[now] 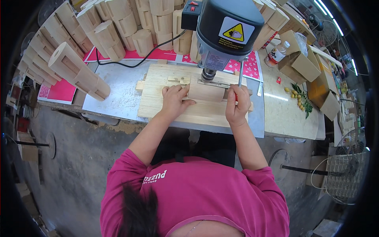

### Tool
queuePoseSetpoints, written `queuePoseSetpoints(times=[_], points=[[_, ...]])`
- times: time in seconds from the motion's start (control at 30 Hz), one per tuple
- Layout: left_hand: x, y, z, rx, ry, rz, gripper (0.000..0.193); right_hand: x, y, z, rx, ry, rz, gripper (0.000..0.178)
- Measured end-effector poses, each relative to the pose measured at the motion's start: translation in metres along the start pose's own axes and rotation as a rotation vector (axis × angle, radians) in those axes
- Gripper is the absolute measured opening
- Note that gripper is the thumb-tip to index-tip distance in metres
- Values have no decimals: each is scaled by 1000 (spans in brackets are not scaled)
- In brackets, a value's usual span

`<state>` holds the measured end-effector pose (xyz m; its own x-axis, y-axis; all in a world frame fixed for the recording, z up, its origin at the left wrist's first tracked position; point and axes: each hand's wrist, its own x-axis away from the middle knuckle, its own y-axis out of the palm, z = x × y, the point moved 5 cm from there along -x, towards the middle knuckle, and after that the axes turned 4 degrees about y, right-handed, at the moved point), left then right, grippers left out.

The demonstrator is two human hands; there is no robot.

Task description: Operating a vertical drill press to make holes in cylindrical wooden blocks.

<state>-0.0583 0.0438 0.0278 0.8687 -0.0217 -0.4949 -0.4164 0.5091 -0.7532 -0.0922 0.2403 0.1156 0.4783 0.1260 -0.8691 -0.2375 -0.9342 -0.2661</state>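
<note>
On a pale wooden board (154,94) lies a wooden cylinder (205,91), its length running left to right. Directly above it is the chuck (208,75) of a dark drill press (229,27). My left hand (173,103) is on the board at the cylinder's left end, thumb and fingers apart, the thumb along its near side. At the right end, my right hand (238,106) is closed on a small red piece (236,97), mostly hidden by its fingers. The press's metal lever (241,73) reaches down to these fingers; whether they touch it is unclear.
Stacks of slotted wooden cylinders (114,12) line the back and left. One stack (79,71) leans near the board. A black cable (138,63) crosses the table. At right are a bottle (276,53), cardboard boxes (302,59) and a leafy sprig of small fruit (302,98).
</note>
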Motion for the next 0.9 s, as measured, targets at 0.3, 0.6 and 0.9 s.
queuePoseSetpoints(times=[0.3,0.6,0.9], points=[[3,0,-2,8,-42,-32,56,-113,-32,-40,75,103,15,15],[-4,9,-8,244,-184,-52,48,-175,-4,33,-148,517,-224,34],[-8,-11,-7,418,-159,-65,33,4,-24,73,112,555,-840,34]])
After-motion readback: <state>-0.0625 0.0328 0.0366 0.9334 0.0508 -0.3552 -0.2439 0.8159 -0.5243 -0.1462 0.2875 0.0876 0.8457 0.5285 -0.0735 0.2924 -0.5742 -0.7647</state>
